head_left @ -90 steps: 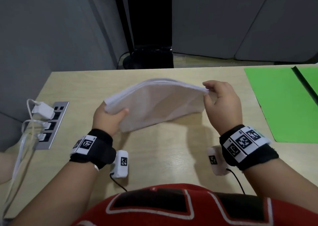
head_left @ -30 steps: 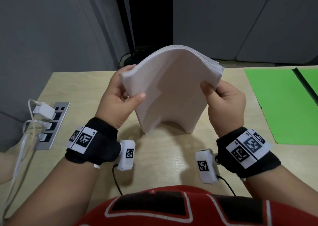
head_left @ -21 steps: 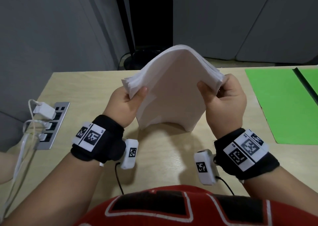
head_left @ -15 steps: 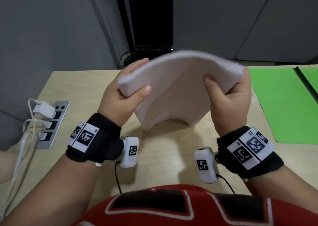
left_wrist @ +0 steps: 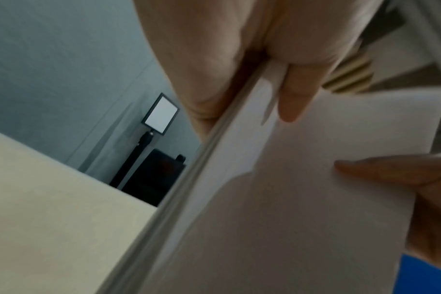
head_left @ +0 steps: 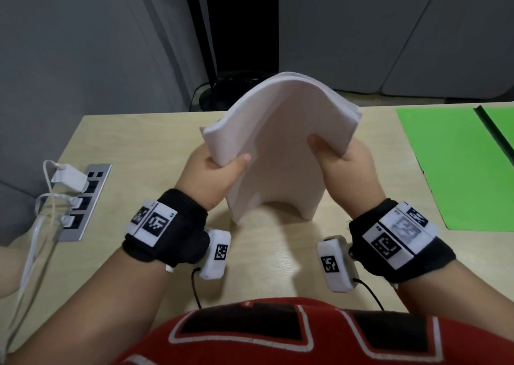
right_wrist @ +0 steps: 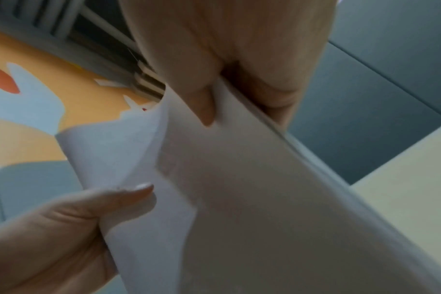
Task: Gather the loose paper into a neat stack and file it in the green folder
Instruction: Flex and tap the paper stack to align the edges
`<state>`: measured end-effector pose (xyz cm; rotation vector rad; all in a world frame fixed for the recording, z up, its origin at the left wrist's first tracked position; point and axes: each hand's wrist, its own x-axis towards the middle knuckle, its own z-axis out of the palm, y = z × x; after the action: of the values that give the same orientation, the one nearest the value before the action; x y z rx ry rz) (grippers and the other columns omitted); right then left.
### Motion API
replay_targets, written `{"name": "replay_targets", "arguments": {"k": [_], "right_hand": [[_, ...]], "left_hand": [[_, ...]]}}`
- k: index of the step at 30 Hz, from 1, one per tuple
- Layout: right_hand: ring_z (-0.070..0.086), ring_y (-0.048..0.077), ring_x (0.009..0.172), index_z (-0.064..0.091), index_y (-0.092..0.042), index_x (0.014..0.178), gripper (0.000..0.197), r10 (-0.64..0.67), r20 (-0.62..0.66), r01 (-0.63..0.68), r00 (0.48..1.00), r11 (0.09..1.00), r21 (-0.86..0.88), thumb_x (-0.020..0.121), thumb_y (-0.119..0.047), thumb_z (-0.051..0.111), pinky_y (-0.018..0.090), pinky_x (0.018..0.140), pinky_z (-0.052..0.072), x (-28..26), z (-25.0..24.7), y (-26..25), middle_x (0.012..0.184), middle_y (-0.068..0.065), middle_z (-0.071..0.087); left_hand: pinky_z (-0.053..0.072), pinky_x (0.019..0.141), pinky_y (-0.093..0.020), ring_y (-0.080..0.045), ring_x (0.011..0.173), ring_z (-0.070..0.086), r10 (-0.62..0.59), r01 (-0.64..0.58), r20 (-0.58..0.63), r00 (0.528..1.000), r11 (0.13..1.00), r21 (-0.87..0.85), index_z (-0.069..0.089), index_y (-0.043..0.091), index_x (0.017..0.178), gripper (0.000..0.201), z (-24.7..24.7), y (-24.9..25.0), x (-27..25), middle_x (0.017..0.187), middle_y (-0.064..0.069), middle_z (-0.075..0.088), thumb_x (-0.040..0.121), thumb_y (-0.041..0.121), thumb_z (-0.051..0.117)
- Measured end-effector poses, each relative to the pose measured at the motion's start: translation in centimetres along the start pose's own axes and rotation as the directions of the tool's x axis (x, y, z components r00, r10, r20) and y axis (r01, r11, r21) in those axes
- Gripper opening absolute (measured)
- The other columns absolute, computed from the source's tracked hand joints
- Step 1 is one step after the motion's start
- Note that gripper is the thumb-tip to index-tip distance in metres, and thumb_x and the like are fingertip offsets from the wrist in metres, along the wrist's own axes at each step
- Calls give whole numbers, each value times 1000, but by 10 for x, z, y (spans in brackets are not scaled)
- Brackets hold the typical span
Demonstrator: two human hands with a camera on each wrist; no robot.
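Note:
A thick stack of white paper (head_left: 278,147) stands on its lower edge on the wooden table (head_left: 133,136), bowed upward into an arch. My left hand (head_left: 214,170) grips its left side, thumb in front and fingers behind. My right hand (head_left: 342,164) grips the right side the same way. The left wrist view shows the left hand (left_wrist: 252,65) pinching the paper (left_wrist: 290,199) edge. In the right wrist view, the right hand (right_wrist: 227,65) pinches the paper (right_wrist: 264,199). The green folder (head_left: 456,167) lies open and flat at the table's right.
A metal power strip (head_left: 83,200) with white plugs and cables sits in the table's left part. A black stand and speaker-like box (head_left: 242,39) rise behind the far edge. Grey partition walls surround the desk.
The stack went from lying sagging between both hands to standing on edge. In the last second it was lifted and set down again, and its edges look more even.

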<state>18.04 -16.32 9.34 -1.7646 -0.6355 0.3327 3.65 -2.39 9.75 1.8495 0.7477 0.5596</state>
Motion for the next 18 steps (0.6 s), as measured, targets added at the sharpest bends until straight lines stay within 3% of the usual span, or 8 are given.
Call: {"name": "replay_targets", "arguments": {"k": [2,3,6,8,11,13,15,18], "right_hand": [[60,21,90,66,-15,93,9,116,84,-107,990,988,-108,93,-16,57,38,82,50,-1,2,12,88,2,65],[60,23,89,66,-14,92,10,106,81,-94,991,987,-134,94,-16,56,39,82,50,-2,3,15,89,5,65],[57,10,75,61,-22,81,16,-35,-23,34,999,997,-67,95,-17,56,27,70,49,-5,0,11,77,-4,64],[56,4,69,61,-21,77,18,-81,-76,79,994,997,-19,94,-17,58,22,63,46,-4,-2,8,73,-7,63],[59,18,77,65,-9,79,17,73,24,-69,997,990,-125,91,-20,61,33,67,46,-4,2,17,80,9,67],[61,27,86,66,-7,87,16,197,97,-173,976,961,-214,91,-21,59,36,72,47,-6,6,29,88,10,68],[61,27,91,67,-10,96,15,219,102,-191,970,954,-230,92,-20,57,34,75,47,-6,8,35,93,7,66],[58,23,82,65,-6,91,16,94,26,-87,995,979,-182,94,-19,56,35,69,45,-5,9,30,87,13,66]], "left_hand": [[43,74,-26,-15,88,62,-129,128,7,992,987,102,65,15,96,17,6,-9,1,93,-3,67,89,28,59],[43,70,-25,-15,86,61,-124,124,-6,992,984,125,65,12,95,19,7,-11,1,90,-4,66,91,28,56],[42,61,-5,8,71,59,-7,11,-81,997,999,50,64,15,84,14,3,-6,1,76,9,63,90,25,57],[43,59,-4,15,65,58,17,-19,-142,990,1000,-10,64,22,76,12,0,-5,1,75,14,63,88,24,62],[47,61,-14,4,68,60,-73,73,-112,991,997,0,64,22,79,6,4,-13,-1,76,9,65,84,22,66],[45,61,-19,-4,74,60,-158,160,-60,986,987,29,63,21,81,6,12,-21,-1,78,8,64,87,21,62],[42,58,-12,-9,75,57,-178,181,-60,982,982,55,64,15,87,9,16,-25,-1,80,4,62,90,21,58],[37,55,3,15,66,57,-111,114,-106,988,993,23,66,14,89,12,12,-24,0,76,14,60,90,23,58]]}}
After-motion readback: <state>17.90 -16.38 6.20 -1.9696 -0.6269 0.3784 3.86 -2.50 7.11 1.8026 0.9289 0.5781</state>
